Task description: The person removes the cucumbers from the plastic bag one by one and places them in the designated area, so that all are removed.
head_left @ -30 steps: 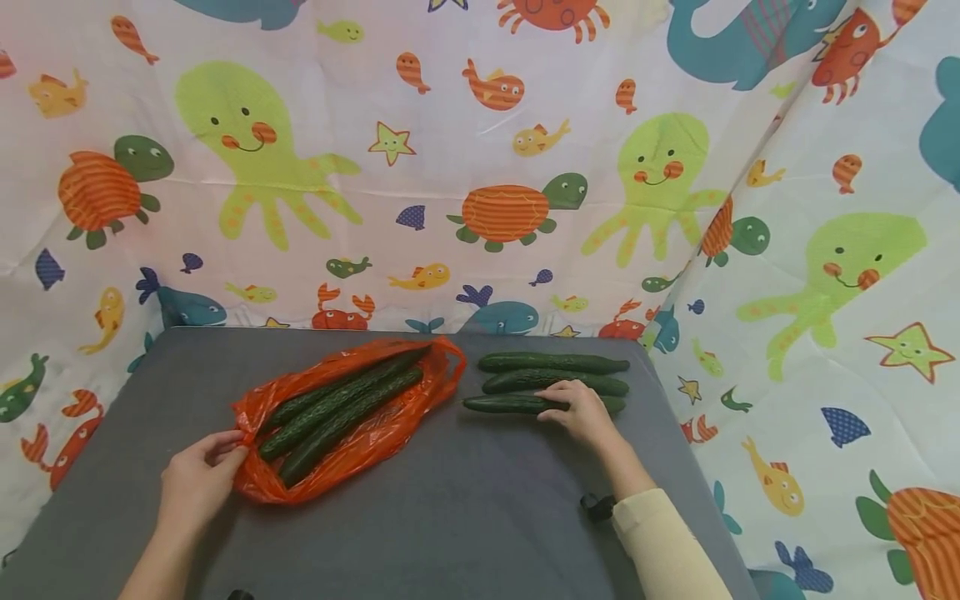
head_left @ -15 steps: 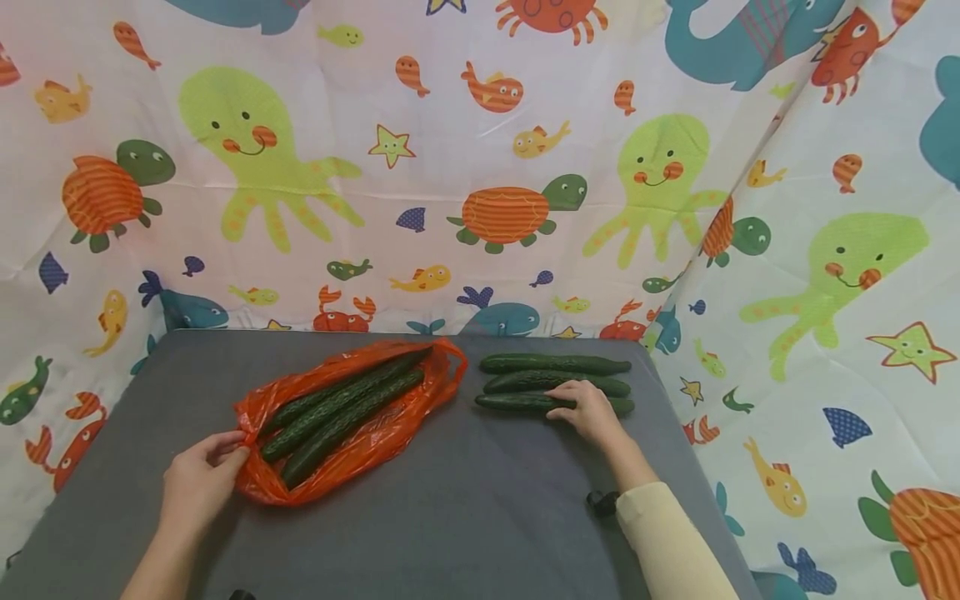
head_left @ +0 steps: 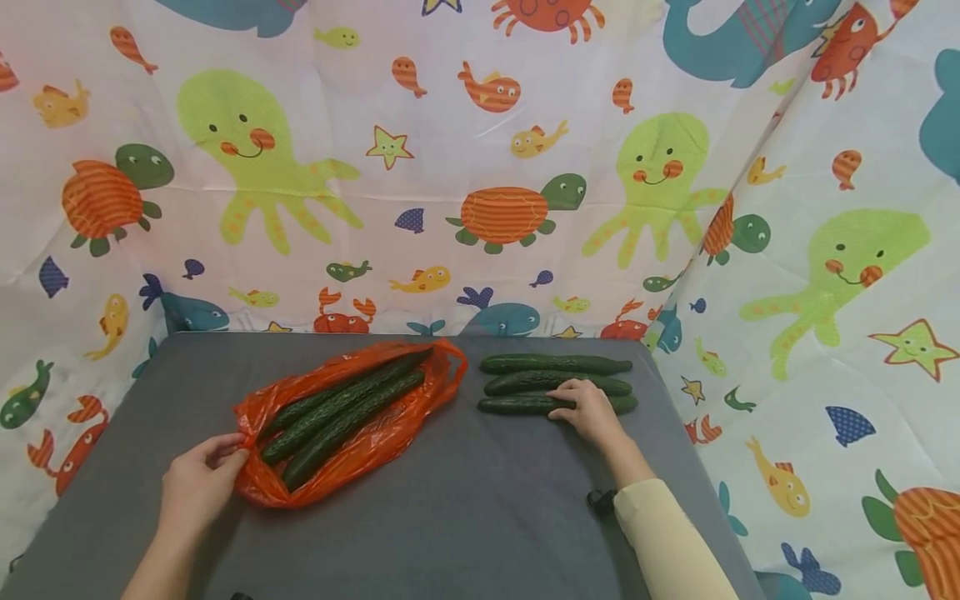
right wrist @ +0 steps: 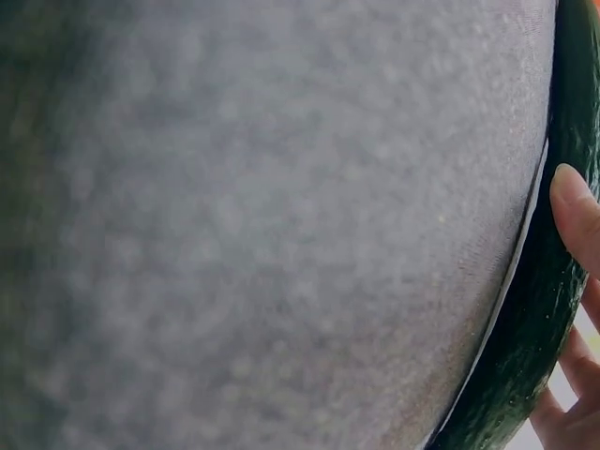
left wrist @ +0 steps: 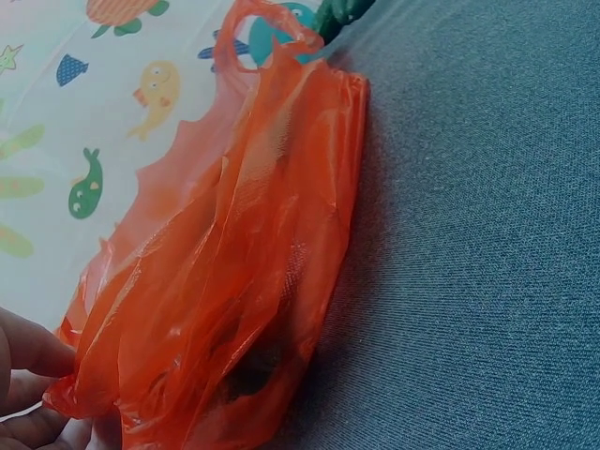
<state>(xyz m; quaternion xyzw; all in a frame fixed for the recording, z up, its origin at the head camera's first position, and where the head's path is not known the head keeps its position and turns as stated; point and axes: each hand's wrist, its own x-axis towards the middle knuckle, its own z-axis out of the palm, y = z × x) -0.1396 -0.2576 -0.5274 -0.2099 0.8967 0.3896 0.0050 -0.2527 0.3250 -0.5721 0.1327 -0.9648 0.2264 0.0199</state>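
Note:
An orange plastic bag [head_left: 390, 433] lies at the left of the table with three dark green cucumbers [head_left: 345, 425] in its mouth. My left hand [head_left: 198, 483] pinches the bag's near left end between thumb and fingers; the left wrist view shows the bag's crinkled side [left wrist: 234, 244] and the fingers at its corner. To the right, three more cucumbers lie in parallel, two of them, the far one [head_left: 555, 364] and the middle one [head_left: 525, 382], untouched. My right hand [head_left: 592, 412] grips the nearest cucumber [head_left: 517, 405] across its middle, thumb on the near side.
A grey cloth-covered table [head_left: 450, 517] bears everything. Behind it and on both sides hangs a white curtain [head_left: 442, 167] printed with sea animals. A small black object [head_left: 600, 502] is beside the right wrist.
My right hand has shifted the nearest cucumber slightly to the right, bringing it more in line with the other two. The left hand has kept its hold on the bag.

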